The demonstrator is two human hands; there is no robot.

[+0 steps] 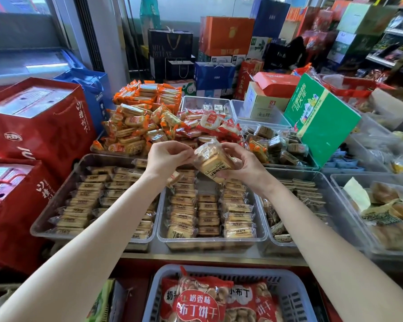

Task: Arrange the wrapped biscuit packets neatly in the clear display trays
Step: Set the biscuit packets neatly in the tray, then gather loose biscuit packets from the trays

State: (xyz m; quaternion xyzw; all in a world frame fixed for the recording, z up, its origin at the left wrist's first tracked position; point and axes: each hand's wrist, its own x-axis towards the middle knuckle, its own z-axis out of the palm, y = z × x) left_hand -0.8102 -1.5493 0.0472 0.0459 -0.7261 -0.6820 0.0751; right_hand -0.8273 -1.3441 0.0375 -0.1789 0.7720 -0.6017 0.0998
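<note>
A clear-wrapped biscuit packet [213,160] with a pale yellow label is held in the air above the middle clear tray [209,239]. My right hand [241,165] grips it from the right and below. My left hand [169,156] pinches the wrapper's left end. In the middle tray, the same packets lie in three neat rows [207,212]. The left tray [56,208] holds more rows of them. One loose packet [173,178] tilts at the seam between the two trays, partly hidden by my left forearm.
Orange-wrapped packets [137,126] and red-and-white ones [209,124] are heaped behind the trays. A green box [319,119] leans at the right, red gift bags [40,126] stand at the left. A grey basket [228,296] of red biscuit bags sits below the counter edge.
</note>
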